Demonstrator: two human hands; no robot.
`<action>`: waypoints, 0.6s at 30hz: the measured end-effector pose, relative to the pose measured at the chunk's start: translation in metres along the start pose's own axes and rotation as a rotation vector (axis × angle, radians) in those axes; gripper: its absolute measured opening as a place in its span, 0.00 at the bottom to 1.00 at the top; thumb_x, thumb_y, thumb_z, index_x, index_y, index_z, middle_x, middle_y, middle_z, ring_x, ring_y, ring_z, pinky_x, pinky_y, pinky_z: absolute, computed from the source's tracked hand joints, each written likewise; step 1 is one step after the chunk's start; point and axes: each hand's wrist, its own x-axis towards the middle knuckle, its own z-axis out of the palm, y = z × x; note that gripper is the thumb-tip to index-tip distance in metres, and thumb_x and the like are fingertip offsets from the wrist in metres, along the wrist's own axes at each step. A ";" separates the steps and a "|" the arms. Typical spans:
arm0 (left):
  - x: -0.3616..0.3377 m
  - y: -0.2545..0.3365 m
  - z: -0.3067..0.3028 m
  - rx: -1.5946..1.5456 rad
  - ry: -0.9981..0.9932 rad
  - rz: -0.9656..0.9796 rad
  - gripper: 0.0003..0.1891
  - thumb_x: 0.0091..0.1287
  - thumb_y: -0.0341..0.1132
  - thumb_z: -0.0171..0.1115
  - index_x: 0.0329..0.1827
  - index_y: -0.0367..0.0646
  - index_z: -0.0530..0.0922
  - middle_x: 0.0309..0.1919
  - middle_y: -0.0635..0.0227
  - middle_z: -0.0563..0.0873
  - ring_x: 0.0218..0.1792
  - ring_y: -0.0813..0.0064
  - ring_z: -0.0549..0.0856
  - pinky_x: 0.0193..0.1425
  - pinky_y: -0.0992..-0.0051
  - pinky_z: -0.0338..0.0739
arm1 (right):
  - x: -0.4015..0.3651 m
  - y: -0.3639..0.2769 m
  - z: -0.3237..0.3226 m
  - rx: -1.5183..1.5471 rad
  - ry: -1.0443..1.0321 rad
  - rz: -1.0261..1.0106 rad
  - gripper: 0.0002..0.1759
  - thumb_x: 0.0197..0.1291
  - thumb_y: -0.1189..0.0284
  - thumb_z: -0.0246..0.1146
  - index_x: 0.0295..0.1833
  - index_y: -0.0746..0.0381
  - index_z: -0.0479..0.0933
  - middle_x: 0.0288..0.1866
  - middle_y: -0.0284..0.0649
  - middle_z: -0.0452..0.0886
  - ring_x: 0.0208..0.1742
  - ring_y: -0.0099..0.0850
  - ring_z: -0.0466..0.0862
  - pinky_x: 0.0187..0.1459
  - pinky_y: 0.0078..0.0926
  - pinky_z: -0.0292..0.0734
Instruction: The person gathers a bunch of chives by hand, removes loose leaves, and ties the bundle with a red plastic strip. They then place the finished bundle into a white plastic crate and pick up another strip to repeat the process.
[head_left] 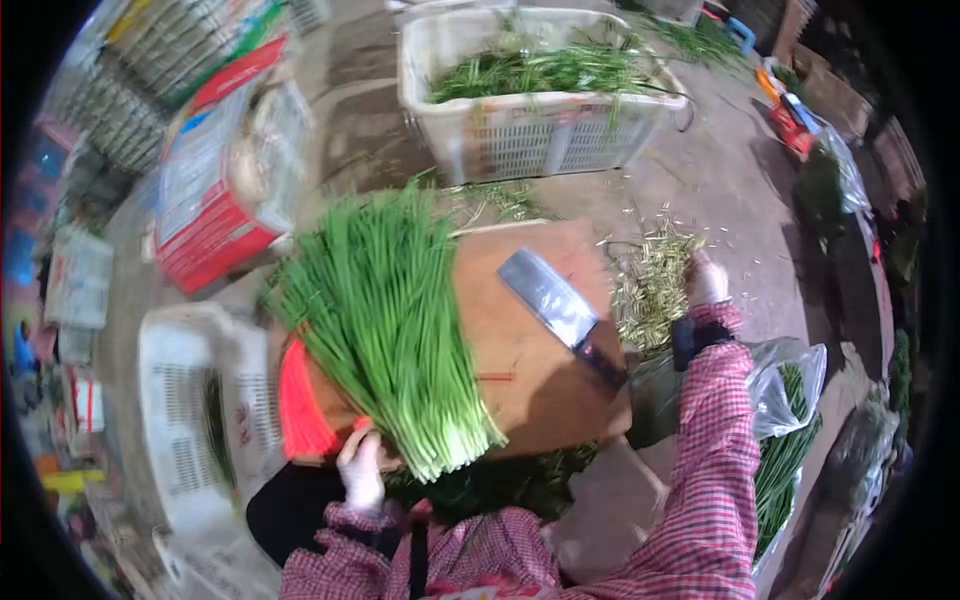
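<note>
Green chive bundle (385,320) lies fanned across the wooden worktop (530,370), pale cut ends toward you, leaf tips toward the white crate (530,140). Your left hand (362,468) sits at the stem ends, fingers curled against them, can't tell if clamped. Your right hand (705,282) is well apart, down on the trimmings pile (650,290), fingers hidden, can't tell. Cleaver (560,308) lies flat on the worktop between bundle and pile, untouched. Bundle likely light and floppy, loose stalks slide and bruise; take it round the firmer pale stem end, not the leaf tips
</note>
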 end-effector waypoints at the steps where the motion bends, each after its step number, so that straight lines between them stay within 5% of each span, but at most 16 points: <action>1: 0.007 -0.003 0.003 -0.029 -0.046 0.019 0.16 0.65 0.33 0.61 0.54 0.37 0.77 0.28 0.71 0.78 0.23 0.78 0.77 0.26 0.77 0.79 | -0.013 -0.064 -0.010 0.738 0.199 0.329 0.08 0.61 0.63 0.65 0.35 0.54 0.76 0.20 0.27 0.72 0.19 0.19 0.70 0.15 0.18 0.58; 2: 0.007 -0.004 0.000 -0.058 -0.108 0.042 0.18 0.64 0.33 0.61 0.56 0.37 0.76 0.31 0.70 0.78 0.25 0.77 0.78 0.28 0.76 0.81 | -0.035 -0.097 -0.044 0.573 0.095 0.226 0.07 0.61 0.65 0.65 0.40 0.55 0.78 0.27 0.26 0.75 0.21 0.16 0.70 0.17 0.14 0.59; 6: 0.023 -0.024 -0.004 -0.159 -0.221 0.079 0.22 0.63 0.30 0.62 0.61 0.35 0.73 0.42 0.66 0.79 0.35 0.76 0.81 0.32 0.75 0.83 | -0.166 -0.209 -0.144 0.655 0.390 0.003 0.08 0.62 0.63 0.65 0.39 0.57 0.78 0.22 0.23 0.70 0.17 0.13 0.64 0.16 0.13 0.53; 8: 0.013 -0.008 -0.001 -0.213 -0.342 0.017 0.26 0.64 0.27 0.60 0.65 0.34 0.67 0.47 0.64 0.79 0.38 0.71 0.83 0.35 0.74 0.83 | -0.219 -0.179 -0.214 0.549 0.384 -0.176 0.10 0.62 0.63 0.64 0.40 0.57 0.78 0.20 0.23 0.69 0.15 0.13 0.62 0.15 0.14 0.51; 10: 0.013 -0.010 0.004 -0.265 -0.284 0.001 0.23 0.63 0.28 0.59 0.63 0.37 0.69 0.41 0.65 0.79 0.38 0.71 0.82 0.38 0.69 0.81 | -0.300 -0.200 -0.230 0.347 0.693 -0.046 0.09 0.63 0.63 0.64 0.41 0.57 0.78 0.18 0.23 0.67 0.12 0.14 0.60 0.14 0.14 0.50; 15: 0.020 -0.002 0.014 -0.189 -0.343 0.003 0.13 0.64 0.34 0.62 0.51 0.43 0.76 0.38 0.72 0.79 0.34 0.76 0.80 0.38 0.72 0.80 | -0.422 -0.052 -0.272 0.143 0.724 0.207 0.06 0.61 0.68 0.64 0.40 0.58 0.78 0.20 0.25 0.70 0.13 0.15 0.62 0.14 0.16 0.53; 17: 0.038 -0.009 0.021 -0.025 -0.395 0.146 0.30 0.61 0.40 0.67 0.63 0.33 0.69 0.51 0.62 0.80 0.43 0.73 0.79 0.49 0.75 0.73 | -0.450 0.060 -0.290 -0.144 0.616 0.309 0.07 0.61 0.70 0.64 0.42 0.60 0.78 0.23 0.28 0.74 0.16 0.19 0.67 0.18 0.19 0.61; 18: 0.023 0.000 0.031 -0.058 -0.316 0.213 0.25 0.63 0.40 0.65 0.58 0.32 0.73 0.47 0.65 0.82 0.43 0.75 0.78 0.54 0.75 0.69 | -0.459 0.106 -0.298 -0.339 0.527 0.318 0.09 0.60 0.70 0.65 0.43 0.62 0.78 0.25 0.30 0.76 0.19 0.22 0.70 0.21 0.21 0.66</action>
